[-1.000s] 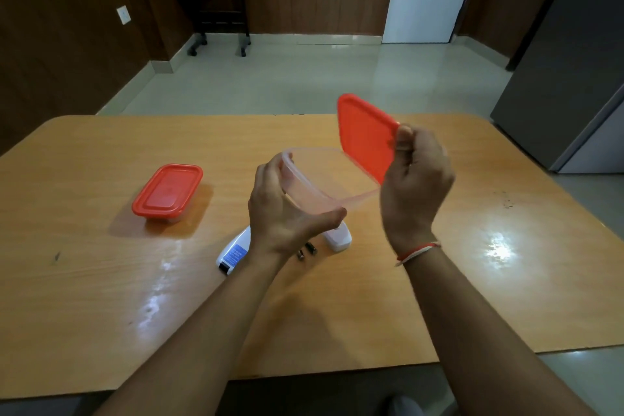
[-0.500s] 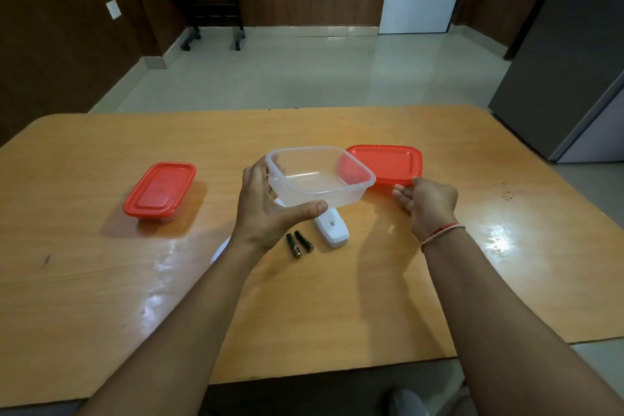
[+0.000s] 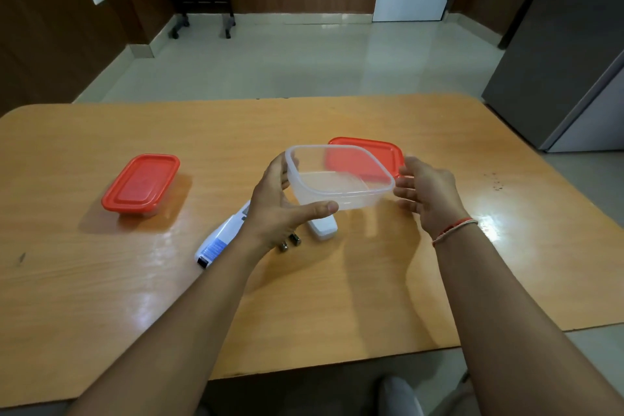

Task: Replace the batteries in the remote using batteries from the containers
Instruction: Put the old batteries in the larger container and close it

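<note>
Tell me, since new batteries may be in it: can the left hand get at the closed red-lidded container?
Probably not yet: the left hand is holding the clear container. The closed red-lidded container sits unobstructed on the table.

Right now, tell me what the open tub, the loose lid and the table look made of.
Open tub: clear, slightly frosted plastic, since the lid and fingers show through its walls.
Loose lid: opaque red plastic with a moulded raised rim, smooth.
Table: wood-grain top, probably laminate or varnished wood; glossy glare patches.
</note>
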